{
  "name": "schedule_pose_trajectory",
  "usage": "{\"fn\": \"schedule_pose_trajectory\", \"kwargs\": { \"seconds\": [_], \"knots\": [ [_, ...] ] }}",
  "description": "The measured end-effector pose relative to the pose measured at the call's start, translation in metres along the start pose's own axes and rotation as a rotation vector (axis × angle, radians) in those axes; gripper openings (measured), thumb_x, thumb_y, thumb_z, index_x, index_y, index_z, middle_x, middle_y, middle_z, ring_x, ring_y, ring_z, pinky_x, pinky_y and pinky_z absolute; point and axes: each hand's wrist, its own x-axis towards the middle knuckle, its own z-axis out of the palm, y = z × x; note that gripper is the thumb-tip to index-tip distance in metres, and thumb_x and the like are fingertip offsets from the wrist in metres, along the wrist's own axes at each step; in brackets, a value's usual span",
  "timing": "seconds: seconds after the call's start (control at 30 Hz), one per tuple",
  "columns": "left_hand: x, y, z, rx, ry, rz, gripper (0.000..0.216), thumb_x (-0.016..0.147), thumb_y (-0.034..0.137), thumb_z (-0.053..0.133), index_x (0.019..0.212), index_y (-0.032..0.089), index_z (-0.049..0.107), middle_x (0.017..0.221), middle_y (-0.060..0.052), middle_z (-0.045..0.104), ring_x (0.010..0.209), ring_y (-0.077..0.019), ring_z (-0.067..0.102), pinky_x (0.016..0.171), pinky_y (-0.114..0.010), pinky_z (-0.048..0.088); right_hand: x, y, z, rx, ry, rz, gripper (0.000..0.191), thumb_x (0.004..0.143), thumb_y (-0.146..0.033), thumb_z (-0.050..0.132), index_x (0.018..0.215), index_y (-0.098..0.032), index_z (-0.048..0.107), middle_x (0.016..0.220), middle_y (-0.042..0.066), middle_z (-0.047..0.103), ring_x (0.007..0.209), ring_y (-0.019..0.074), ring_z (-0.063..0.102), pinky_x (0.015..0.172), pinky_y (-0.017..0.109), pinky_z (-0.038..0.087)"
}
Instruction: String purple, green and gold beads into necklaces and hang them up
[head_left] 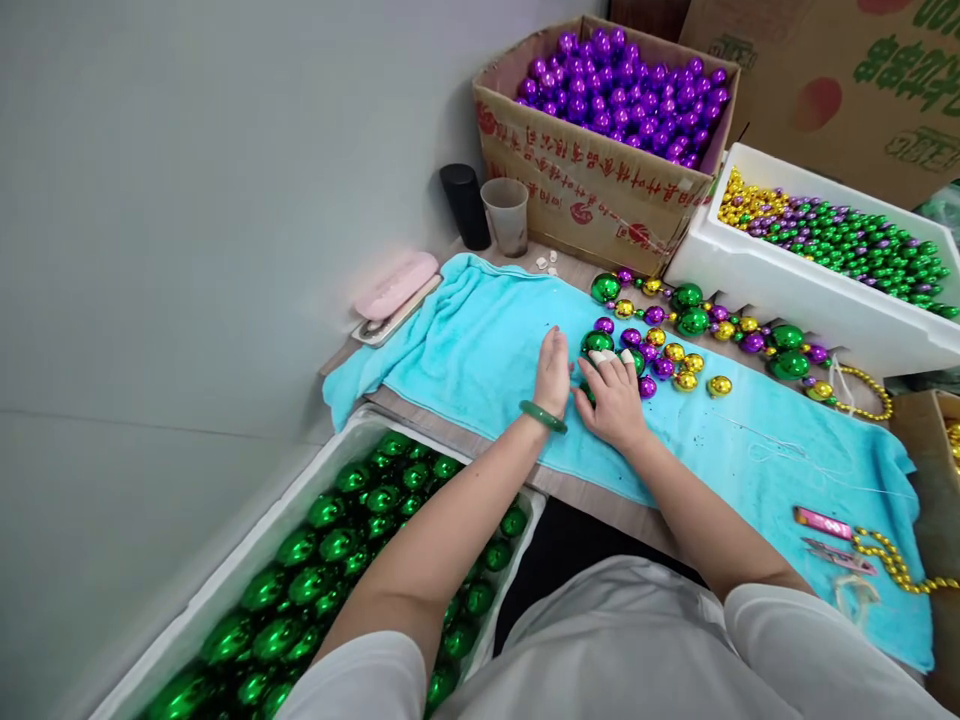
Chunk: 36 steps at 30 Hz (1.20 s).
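Together, hands [615, 402] by grn bead [598, 342]

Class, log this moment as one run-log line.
left hand: open, on teal towel | right hand: at green ball, grip unclear | mixed beads: on towel, beside right hand

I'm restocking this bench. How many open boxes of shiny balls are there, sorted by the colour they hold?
Purple only: 1, the cardboard box
Green only: 1, the near foam box
Gold, purple and green mixed: 1, the far foam box
Total: 3
A cut-off box at the right edge is not counted.
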Motion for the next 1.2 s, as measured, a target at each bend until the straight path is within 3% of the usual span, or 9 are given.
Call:
{"fn": "schedule_pose_trajectory", "kwargs": {
  "seconds": [0.27, 0.4, 0.5, 0.6, 0.73, 0.8, 0.9, 1.03, 1.2],
  "knots": [
    [-0.076, -0.001, -0.07, 1.039, -0.515, 0.213, 0.066, 0.081, 0.041, 0.059, 0.14, 0.021, 0.038, 0.152, -0.015, 0.028, 0.142, -0.037, 0.016, 0.112, -0.059, 0.016, 0.018, 0.03, -0.003, -0.075, -0.098, -0.046, 0.045, 0.091, -0.038, 0.045, 0.128, -0.013, 0.055, 0.134, 0.015, 0.05, 0.126, 0.0305, 0.038, 0.113, 0.053, 0.018],
    [-0.092, 0.009, -0.077, 1.132, -0.573, 0.155, 0.075, 0.073, 0.042, 0.068, 0.141, 0.029, 0.037, 0.155, -0.011, 0.023, 0.143, -0.0384, 0.012, 0.111, -0.06, 0.014, 0.024, 0.04, -0.001, -0.053, -0.132, -0.112, 0.05, 0.087, -0.037, 0.051, 0.132, -0.014, 0.051, 0.137, 0.016, 0.048, 0.128, 0.0324, 0.037, 0.113, 0.057, 0.015],
    [-0.108, 0.015, -0.09, 0.927, -0.466, 0.208, 0.065, 0.074, 0.042, 0.067, 0.135, 0.026, 0.047, 0.151, -0.012, 0.031, 0.139, -0.0366, 0.024, 0.112, -0.055, 0.02, 0.013, 0.04, -0.007, -0.028, -0.111, -0.144, 0.053, 0.086, -0.042, 0.053, 0.132, -0.017, 0.051, 0.136, 0.016, 0.048, 0.127, 0.0346, 0.04, 0.11, 0.061, 0.017],
    [-0.126, 0.001, -0.132, 0.687, -0.086, 0.29, 0.04, 0.084, 0.04, 0.055, 0.119, 0.022, 0.059, 0.131, -0.012, 0.05, 0.124, -0.0274, 0.044, 0.106, -0.042, 0.035, -0.006, 0.04, -0.019, -0.03, -0.056, -0.163, 0.057, 0.084, -0.044, 0.056, 0.134, -0.018, 0.05, 0.138, 0.018, 0.046, 0.127, 0.0389, 0.04, 0.105, 0.066, 0.022],
    [-0.161, -0.059, -0.225, 0.843, 0.38, -0.141, 0.031, 0.091, 0.032, 0.042, 0.113, 0.016, 0.057, 0.114, -0.013, 0.054, 0.104, -0.0213, 0.053, 0.088, -0.033, 0.046, -0.026, 0.048, -0.034, -0.023, 0.015, -0.178, 0.059, 0.084, -0.041, 0.057, 0.14, -0.03, 0.044, 0.137, 0.014, 0.047, 0.125, 0.0359, 0.045, 0.101, 0.053, 0.037],
    [-0.182, -0.094, -0.263, 1.001, 0.337, -0.384, 0.033, 0.089, 0.025, 0.046, 0.118, 0.011, 0.054, 0.116, -0.016, 0.052, 0.106, -0.0227, 0.051, 0.094, -0.035, 0.042, -0.033, 0.046, -0.04, -0.004, 0.005, -0.17, 0.06, 0.084, -0.039, 0.056, 0.142, -0.039, 0.038, 0.14, 0.007, 0.045, 0.126, 0.0346, 0.045, 0.102, 0.05, 0.037],
    [-0.206, -0.136, -0.287, 1.052, 0.255, -0.484, 0.044, 0.082, 0.024, 0.059, 0.122, 0.008, 0.052, 0.123, -0.019, 0.049, 0.115, -0.0285, 0.046, 0.102, -0.041, 0.034, -0.038, 0.032, -0.043, 0.021, -0.003, -0.185, 0.059, 0.085, -0.037, 0.054, 0.142, -0.041, 0.037, 0.141, 0.002, 0.046, 0.126, 0.0342, 0.046, 0.105, 0.048, 0.036],
    [-0.217, -0.163, -0.283, 1.105, 0.169, -0.562, 0.063, 0.077, 0.033, 0.066, 0.133, 0.012, 0.043, 0.141, -0.022, 0.031, 0.119, -0.0359, 0.04, 0.099, -0.046, 0.034, -0.038, 0.012, -0.038, 0.067, -0.018, -0.2, 0.059, 0.085, -0.035, 0.057, 0.141, -0.04, 0.039, 0.138, 0.005, 0.048, 0.125, 0.0344, 0.046, 0.104, 0.048, 0.04],
    [-0.202, -0.169, -0.268, 1.181, 0.065, -0.559, 0.058, 0.085, 0.027, 0.052, 0.139, 0.014, 0.035, 0.137, -0.02, 0.034, 0.122, -0.0343, 0.036, 0.1, -0.044, 0.032, -0.04, 0.005, -0.029, 0.116, -0.041, -0.222, 0.057, 0.085, -0.035, 0.057, 0.139, -0.041, 0.041, 0.132, 0.01, 0.051, 0.124, 0.0345, 0.048, 0.101, 0.051, 0.041]
  ]
}}
